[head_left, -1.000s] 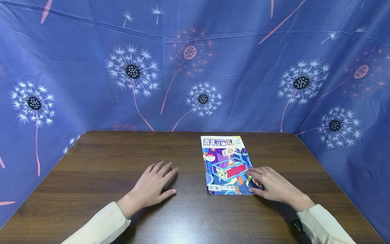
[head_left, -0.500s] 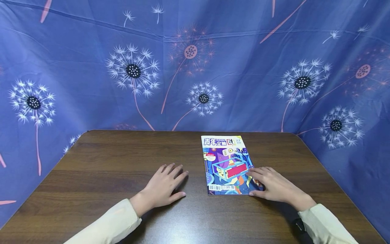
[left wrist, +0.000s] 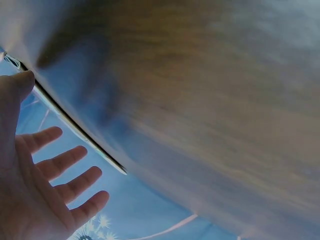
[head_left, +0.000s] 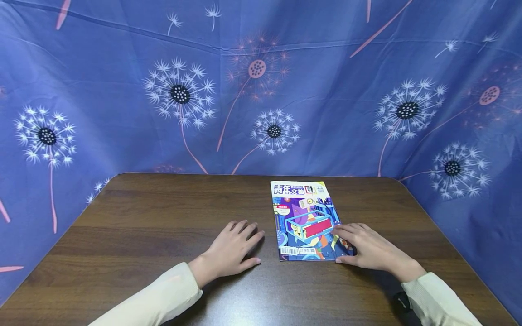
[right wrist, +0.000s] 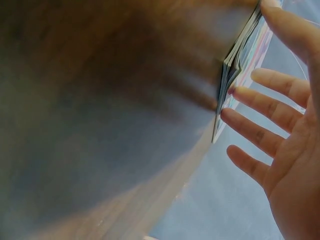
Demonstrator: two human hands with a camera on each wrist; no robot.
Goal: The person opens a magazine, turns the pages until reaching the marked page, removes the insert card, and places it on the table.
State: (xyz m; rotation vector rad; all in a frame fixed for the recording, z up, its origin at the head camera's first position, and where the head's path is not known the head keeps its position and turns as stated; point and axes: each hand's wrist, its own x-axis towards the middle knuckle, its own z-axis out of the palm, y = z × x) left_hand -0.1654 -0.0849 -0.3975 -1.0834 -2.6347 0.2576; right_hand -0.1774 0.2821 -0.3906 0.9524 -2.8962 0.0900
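A colourful magazine (head_left: 306, 226) lies flat on the table, its cover up and its title at the far edge. My left hand (head_left: 230, 249) is palm down just left of it, fingers spread and apart from the magazine. In the left wrist view the left hand (left wrist: 45, 175) holds nothing, and the magazine's edge (left wrist: 80, 130) shows beyond its fingers. My right hand (head_left: 369, 249) touches the magazine's right side with relaxed fingers, thumb at the near right corner. The right wrist view shows the right hand's fingers (right wrist: 260, 132) against the page edges, which part slightly.
The brown wooden table (head_left: 142, 226) reaches back to a blue curtain (head_left: 326, 113) printed with dandelions, which also hangs along both sides. A glossy light reflection lies on the table near its front.
My left hand has slid to the right across the table, closer to the magazine. The right hand stays at the magazine's right side. The head view has shifted very slightly.
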